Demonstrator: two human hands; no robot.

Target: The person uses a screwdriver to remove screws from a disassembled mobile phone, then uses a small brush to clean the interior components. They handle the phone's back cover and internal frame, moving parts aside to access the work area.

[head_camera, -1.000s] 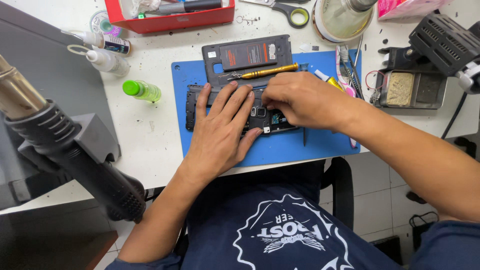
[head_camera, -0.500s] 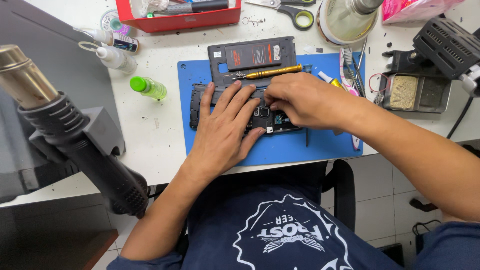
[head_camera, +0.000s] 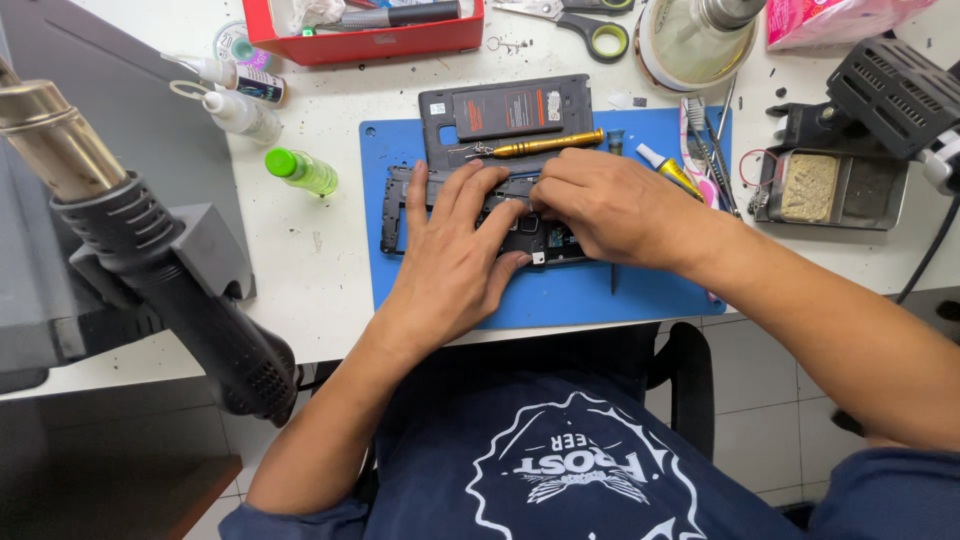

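A dismantled dark phone (head_camera: 395, 215) lies on a blue mat (head_camera: 560, 295). My left hand (head_camera: 450, 255) rests flat on it with fingers spread, holding it down. My right hand (head_camera: 610, 205) is curled over the phone's middle, fingertips pinched together against the board next to my left fingertips. What they pinch is hidden. A thin dark rod (head_camera: 612, 280) pokes out from under my right hand. Just beyond the hands lie the phone's grey back cover (head_camera: 505, 115) and a yellow-handled screwdriver (head_camera: 545, 146).
A heat gun (head_camera: 150, 260) on a stand juts in at the left. A green bottle (head_camera: 300, 170) and white glue bottles (head_camera: 235, 90) stand left of the mat. Behind are a red tray (head_camera: 370, 40) and scissors (head_camera: 590, 25). Tweezers (head_camera: 710, 150) and a sponge tray (head_camera: 830, 190) lie right.
Both hands stay on the phone in nearly the same pose. The view has shifted slightly, so the heat gun sits a little differently in the frame.
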